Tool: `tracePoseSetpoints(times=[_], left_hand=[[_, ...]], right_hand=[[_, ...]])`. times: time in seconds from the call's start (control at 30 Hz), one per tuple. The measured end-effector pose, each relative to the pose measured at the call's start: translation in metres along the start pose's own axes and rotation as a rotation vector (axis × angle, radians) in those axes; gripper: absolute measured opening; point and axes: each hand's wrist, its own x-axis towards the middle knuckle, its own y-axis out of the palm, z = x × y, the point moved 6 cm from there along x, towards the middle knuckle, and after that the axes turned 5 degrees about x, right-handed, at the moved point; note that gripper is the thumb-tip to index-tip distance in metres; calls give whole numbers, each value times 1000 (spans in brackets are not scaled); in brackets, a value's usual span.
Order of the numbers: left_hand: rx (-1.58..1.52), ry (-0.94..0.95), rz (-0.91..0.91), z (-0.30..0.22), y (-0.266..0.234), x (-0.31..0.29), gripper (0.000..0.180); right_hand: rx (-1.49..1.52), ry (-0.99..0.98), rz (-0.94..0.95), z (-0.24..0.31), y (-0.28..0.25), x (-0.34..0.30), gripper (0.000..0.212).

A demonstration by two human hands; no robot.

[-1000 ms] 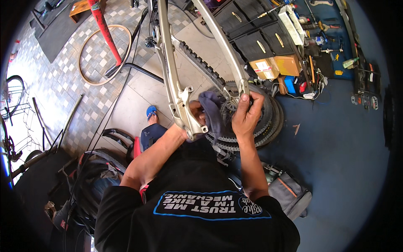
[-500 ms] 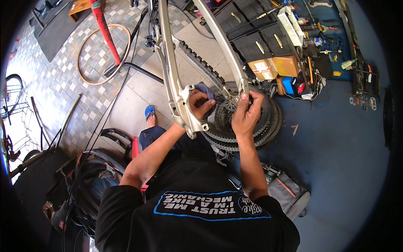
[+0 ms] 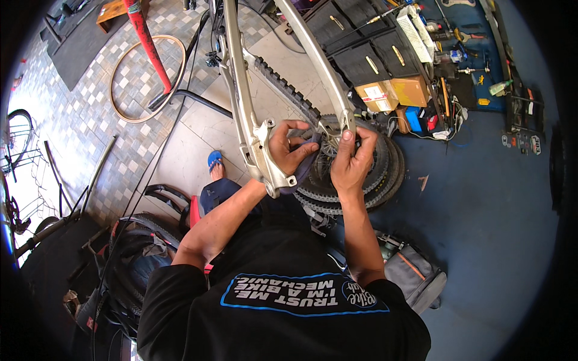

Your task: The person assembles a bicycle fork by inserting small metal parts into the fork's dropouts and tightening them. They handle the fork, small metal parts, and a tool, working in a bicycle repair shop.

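A silver bicycle frame's rear end hangs before me, its left stay (image 3: 238,90) and right stay (image 3: 322,66) reaching away toward the top. My left hand (image 3: 286,151) is between the two frame ends, just inside the left one, with a dark bluish rag (image 3: 307,168) bunched under its thumb and fingers. Part of that rag is hidden by the hand. At the tip of the right stay, my right hand (image 3: 351,168) pinches the metal end, thumb on top and fingers curled behind.
Bicycle wheels with knobby tyres (image 3: 394,180) lie stacked below the frame. A black drawer cabinet (image 3: 361,60), cardboard boxes (image 3: 409,91) and a tool board (image 3: 481,78) stand at the far right. Left are a red stand post (image 3: 147,48) and piled tyres (image 3: 114,259); a grey bag (image 3: 412,277) lies near right.
My left hand has turned and its fingers have spread a little, with the rag shifting lower and to the right beneath it. My right hand keeps its grip on the stay's end.
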Motion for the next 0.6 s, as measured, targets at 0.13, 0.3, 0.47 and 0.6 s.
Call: tracePoseSetpoints(times=[0.13,0.3,0.47,0.6], left_hand=[[107,-32,44,12,2,-1,10],[293,-59,4,5,1,-1,12],[212,-70,-65,9,7,3,18],[129,-108,-55,10,15,5,19]], right_hand=[[-18,-4,6,-3,-1,0,27],[5,14,9,-1,-1,0,27],[-9,-21,-4,2,0,2,28],[-4,-7,2,-1,0,1,26]])
